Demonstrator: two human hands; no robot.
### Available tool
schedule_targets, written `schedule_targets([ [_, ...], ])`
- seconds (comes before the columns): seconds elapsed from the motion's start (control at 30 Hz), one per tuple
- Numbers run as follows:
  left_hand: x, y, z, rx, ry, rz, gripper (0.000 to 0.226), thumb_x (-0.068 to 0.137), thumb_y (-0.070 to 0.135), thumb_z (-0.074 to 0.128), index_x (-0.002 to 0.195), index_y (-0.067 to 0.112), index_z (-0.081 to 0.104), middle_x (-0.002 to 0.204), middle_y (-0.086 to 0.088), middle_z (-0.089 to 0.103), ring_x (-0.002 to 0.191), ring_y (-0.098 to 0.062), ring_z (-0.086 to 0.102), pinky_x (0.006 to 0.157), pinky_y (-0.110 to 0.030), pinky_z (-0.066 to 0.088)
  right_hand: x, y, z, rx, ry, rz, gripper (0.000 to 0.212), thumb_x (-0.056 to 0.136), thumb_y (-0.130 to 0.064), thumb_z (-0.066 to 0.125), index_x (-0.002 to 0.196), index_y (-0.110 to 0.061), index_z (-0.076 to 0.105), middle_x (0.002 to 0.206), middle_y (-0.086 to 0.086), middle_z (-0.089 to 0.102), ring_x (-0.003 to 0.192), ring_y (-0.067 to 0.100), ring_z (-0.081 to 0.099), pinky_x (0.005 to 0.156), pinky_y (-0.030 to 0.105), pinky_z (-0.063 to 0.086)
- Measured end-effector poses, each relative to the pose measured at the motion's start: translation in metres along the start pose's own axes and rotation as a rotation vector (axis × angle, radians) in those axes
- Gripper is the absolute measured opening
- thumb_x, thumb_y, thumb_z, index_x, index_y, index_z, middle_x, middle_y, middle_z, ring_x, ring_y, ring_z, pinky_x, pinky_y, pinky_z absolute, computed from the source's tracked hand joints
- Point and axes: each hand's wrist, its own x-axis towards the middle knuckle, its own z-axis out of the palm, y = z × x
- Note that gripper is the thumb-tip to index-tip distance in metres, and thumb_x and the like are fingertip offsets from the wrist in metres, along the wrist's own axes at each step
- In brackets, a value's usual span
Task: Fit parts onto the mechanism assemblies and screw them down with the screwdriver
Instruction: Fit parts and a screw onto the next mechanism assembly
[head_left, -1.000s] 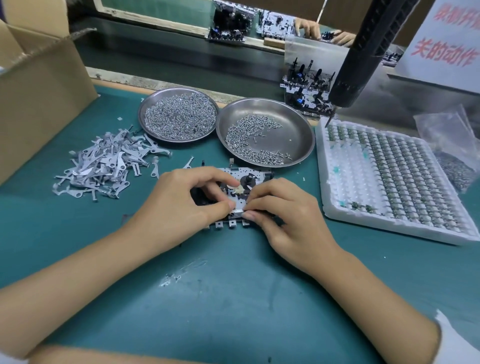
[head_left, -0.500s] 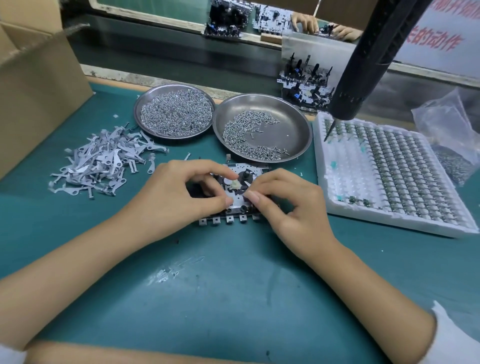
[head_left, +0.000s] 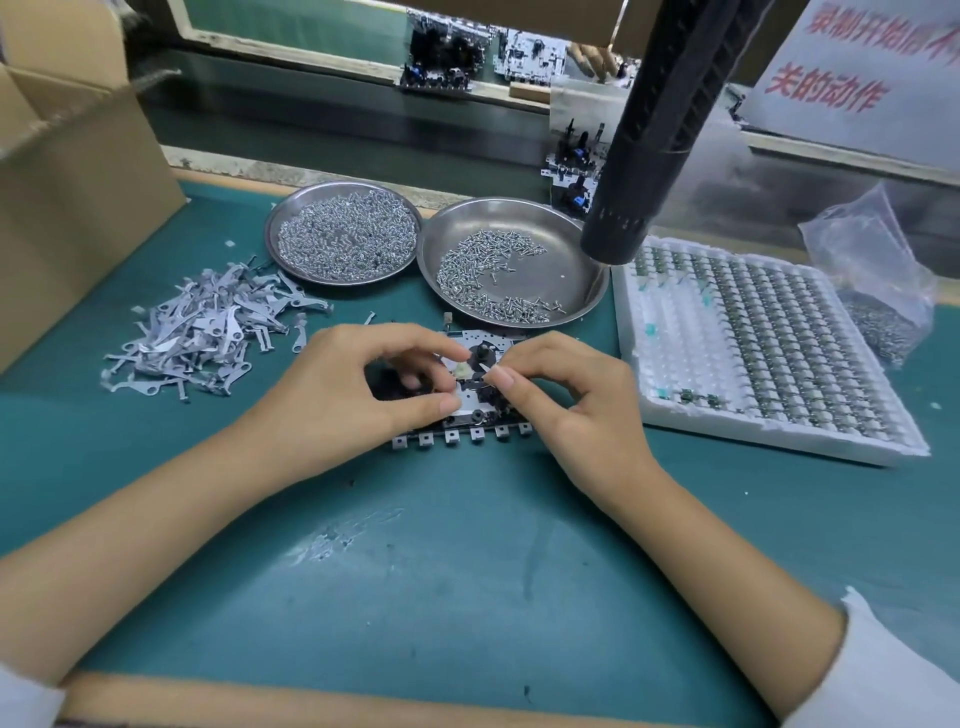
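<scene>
Fingers of both hands meet over one mechanism assembly (head_left: 467, 410), which lies flat on the green worktop (head_left: 467, 561) just in front of the two steel dishes. The left hand (head_left: 337, 395) curls round the assembly's left side, thumb and forefinger closed on it to steady it. The right hand (head_left: 566, 395) pinches a small pale metal part (head_left: 484, 368) between thumb and forefinger, its tip touching or just above the assembly near the black hub; which of the two I cannot tell.

Judging by its looks, the assembly is a thin stamped metal plate with plastic pieces on top: light, stiff, and likely to slide on the smooth mat unless held down. Its front edge carries a row of small square tabs, which look easy to bend, so the safer hold is on the plate's side edges, as the left hand has it. The pale part is tiny and thin, probably slippery, and best held by fingertip pinch at the end away from where it seats.

A heap of grey levers (head_left: 202, 332) lies to the left, screws (head_left: 488, 280) fill the nearer dish (head_left: 582, 291), and a white tray (head_left: 753, 441) of small parts sits to the right. The black screwdriver (head_left: 654, 135) hangs above the tray's far corner, untouched, so screwing down is not yet begun.
</scene>
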Motion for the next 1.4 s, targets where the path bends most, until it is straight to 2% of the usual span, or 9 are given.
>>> schedule_targets([
  [0.1,0.006,-0.001,-0.005,0.137,0.163,0.12,0.022,0.079,0.034,0.07,0.1,0.025,0.072,0.087,0.012,0.066,0.076,-0.009,0.059,0.076,-0.013,0.044,0.0,0.002,0.0,0.002,0.017,-0.019,0.009,0.084,-0.001,0.068,0.076,0.0,0.071,0.078,0.009,0.066,0.075,0.022,0.062,0.071,0.036,0.049],
  [0.17,0.02,-0.008,-0.016,0.271,0.337,0.126,0.017,0.089,0.023,0.064,0.104,0.018,0.072,0.091,0.006,0.065,0.077,-0.009,0.057,0.077,-0.013,0.041,0.0,0.003,0.001,0.009,0.024,-0.028,0.01,0.084,-0.002,0.067,0.075,0.001,0.071,0.078,0.009,0.066,0.075,0.023,0.061,0.07,0.037,0.048],
  [0.23,0.04,-0.019,-0.031,0.492,0.414,0.034,0.023,0.093,0.016,0.058,0.114,0.014,0.068,0.105,-0.006,0.065,0.089,-0.022,0.059,0.086,-0.026,0.043,-0.001,0.002,0.002,0.014,0.023,-0.032,0.011,0.085,-0.005,0.066,0.076,0.001,0.07,0.078,0.009,0.065,0.074,0.023,0.061,0.07,0.037,0.048],
  [0.33,0.068,-0.033,-0.047,0.748,0.316,-0.17,0.035,0.094,0.022,0.057,0.128,0.015,0.059,0.119,-0.018,0.061,0.108,-0.038,0.054,0.094,-0.042,0.042,-0.001,0.002,0.003,0.019,0.014,-0.031,0.013,0.085,-0.008,0.064,0.076,0.0,0.07,0.078,0.008,0.065,0.074,0.02,0.06,0.07,0.034,0.047],
  [0.47,0.085,-0.034,-0.049,0.729,0.286,-0.304,0.023,0.09,0.022,0.064,0.113,0.019,0.07,0.103,-0.014,0.07,0.105,-0.033,0.06,0.088,-0.036,0.046,-0.001,0.003,0.002,0.014,0.0,-0.043,0.014,0.085,-0.009,0.064,0.075,-0.001,0.069,0.076,0.008,0.064,0.073,0.018,0.058,0.069,0.031,0.047],
  [0.6,0.084,-0.034,-0.046,0.784,0.381,-0.237,0.012,0.088,0.017,0.065,0.096,0.019,0.075,0.095,-0.01,0.073,0.097,-0.034,0.061,0.081,-0.034,0.043,0.001,0.004,0.003,0.019,0.001,-0.053,0.014,0.084,-0.01,0.064,0.075,-0.001,0.069,0.076,0.008,0.064,0.072,0.017,0.058,0.068,0.03,0.047],
  [0.97,0.069,-0.034,-0.04,0.621,0.567,0.013,0.01,0.089,0.01,0.063,0.094,0.01,0.072,0.095,-0.009,0.071,0.088,-0.033,0.062,0.087,-0.046,0.045,0.001,0.005,0.003,-0.004,0.001,-0.055,0.015,0.085,-0.013,0.064,0.075,-0.004,0.07,0.076,0.002,0.064,0.072,0.014,0.059,0.068,0.026,0.048],
  [1.13,0.066,-0.042,-0.04,0.514,0.597,0.004,0.016,0.09,0.005,0.061,0.101,0.005,0.073,0.1,-0.014,0.072,0.093,-0.031,0.066,0.087,-0.033,0.047,0.001,0.004,0.003,0.0,0.007,-0.044,0.016,0.085,-0.015,0.064,0.074,-0.003,0.07,0.076,0.001,0.064,0.073,0.014,0.06,0.069,0.027,0.048],
  [1.4,0.065,-0.049,-0.04,0.623,0.556,0.073,0.008,0.088,0.009,0.065,0.09,0.003,0.07,0.076,-0.016,0.071,0.072,-0.034,0.064,0.075,-0.041,0.05,0.002,0.004,0.002,0.01,0.002,-0.035,0.017,0.086,-0.014,0.064,0.075,-0.003,0.07,0.076,0.0,0.064,0.073,0.014,0.059,0.068,0.025,0.048],
])
